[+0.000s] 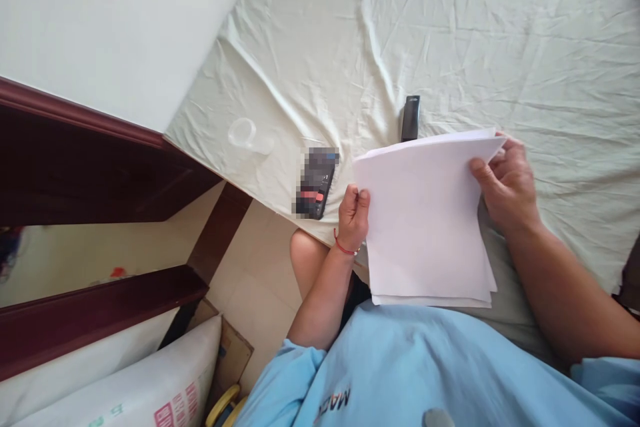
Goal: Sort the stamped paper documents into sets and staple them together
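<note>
A thin stack of blank white paper sheets [423, 227] is held up in front of my body, its layers slightly fanned at the top and bottom edges. My left hand [354, 217] is closed on the left edge, thumb on the near face. At the upper right corner, my right hand [507, 180] pinches the sheets with the thumb in front and fingers behind. Just beyond the paper's top edge lies a black stapler-like object [411, 118], its lower end hidden by the sheets. A smartphone [316, 183] with a lit, partly blurred screen rests left of my left hand.
A pale green sheet [310, 33] with wrinkles covers the broad surface. A clear plastic ring-shaped item [242, 133] sits near its left edge. Dark red wooden furniture [100, 167] stands at left, with a white printed sack [150, 380] below on the tiled floor side.
</note>
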`<state>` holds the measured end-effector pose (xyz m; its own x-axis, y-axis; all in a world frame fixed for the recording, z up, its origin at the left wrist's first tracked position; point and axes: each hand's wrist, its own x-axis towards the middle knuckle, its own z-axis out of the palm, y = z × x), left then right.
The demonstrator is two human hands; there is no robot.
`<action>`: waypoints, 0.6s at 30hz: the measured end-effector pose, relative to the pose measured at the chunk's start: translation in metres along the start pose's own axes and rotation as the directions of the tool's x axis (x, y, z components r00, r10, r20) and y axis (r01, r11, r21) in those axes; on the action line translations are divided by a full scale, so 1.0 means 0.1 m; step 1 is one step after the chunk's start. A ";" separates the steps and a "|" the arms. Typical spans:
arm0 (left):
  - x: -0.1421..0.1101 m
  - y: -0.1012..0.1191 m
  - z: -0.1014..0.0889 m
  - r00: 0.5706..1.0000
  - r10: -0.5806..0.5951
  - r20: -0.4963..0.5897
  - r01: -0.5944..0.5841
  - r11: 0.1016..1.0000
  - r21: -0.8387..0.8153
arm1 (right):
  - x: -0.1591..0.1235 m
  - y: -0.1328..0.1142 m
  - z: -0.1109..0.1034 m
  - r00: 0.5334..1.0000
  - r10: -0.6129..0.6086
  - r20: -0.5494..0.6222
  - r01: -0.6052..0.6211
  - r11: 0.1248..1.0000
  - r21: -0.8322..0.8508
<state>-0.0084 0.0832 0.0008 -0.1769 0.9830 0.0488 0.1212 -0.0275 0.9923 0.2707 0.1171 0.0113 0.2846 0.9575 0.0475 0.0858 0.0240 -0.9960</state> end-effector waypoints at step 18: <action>0.02 0.12 -0.03 0.963 -0.111 0.245 0.137 0.986 -0.094 | 0.17 -0.93 0.29 0.607 -0.680 0.412 0.777 0.398 -0.487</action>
<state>-0.0099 0.0838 0.0131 0.0560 0.9943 -0.0909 0.0034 0.0908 0.9959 0.2401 0.1396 0.1027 -0.2786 0.6828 0.6754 0.7203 0.6137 -0.3233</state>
